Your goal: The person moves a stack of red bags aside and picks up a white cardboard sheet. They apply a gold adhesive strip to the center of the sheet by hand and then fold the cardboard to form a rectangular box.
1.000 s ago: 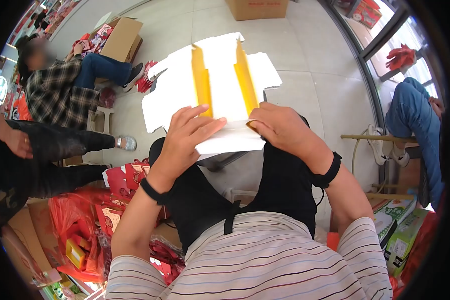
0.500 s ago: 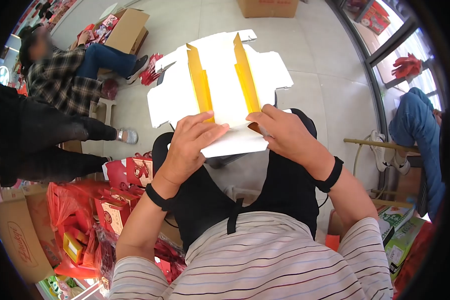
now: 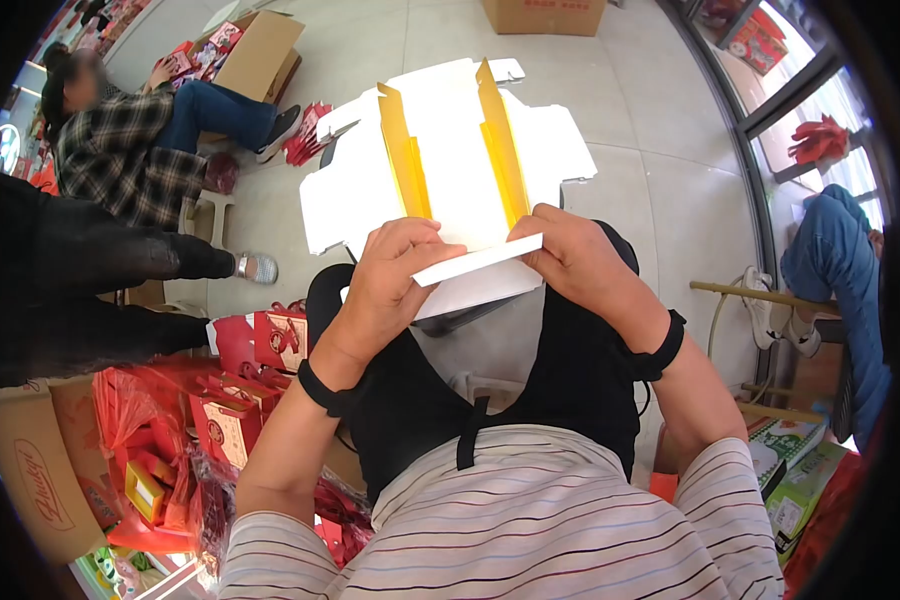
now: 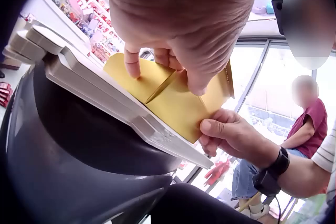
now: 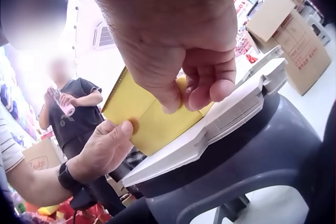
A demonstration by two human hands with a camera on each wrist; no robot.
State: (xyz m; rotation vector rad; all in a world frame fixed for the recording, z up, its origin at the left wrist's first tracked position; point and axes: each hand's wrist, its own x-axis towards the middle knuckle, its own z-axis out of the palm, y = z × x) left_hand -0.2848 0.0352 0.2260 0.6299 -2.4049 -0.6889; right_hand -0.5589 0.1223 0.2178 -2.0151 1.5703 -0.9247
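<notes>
A cardboard box blank (image 3: 450, 150), white inside and yellow outside, lies on a stack of flat white blanks (image 4: 113, 98). Its two long yellow side walls (image 3: 405, 150) stand upright. At the near end, a white-edged flap (image 3: 478, 260) is raised between both hands. My left hand (image 3: 385, 275) pinches the left corner of that end, and my right hand (image 3: 582, 262) pinches the right corner. Yellow outer panels (image 5: 168, 127) show between the fingers and thumbs in both wrist views. Beneath the stack is a dark plastic stool (image 4: 89, 150).
Red gift boxes (image 3: 280, 340) and red plastic bags (image 3: 140, 410) crowd the floor at left, beside a brown carton (image 3: 40, 470). A seated person (image 3: 120, 150) and a standing person's legs (image 3: 120, 240) are at left. Another seated person's leg (image 3: 820, 250) shows at right.
The near end flap has come up from lying low to standing between the hands. Both hands have shifted slightly, still at the box's near corners.
</notes>
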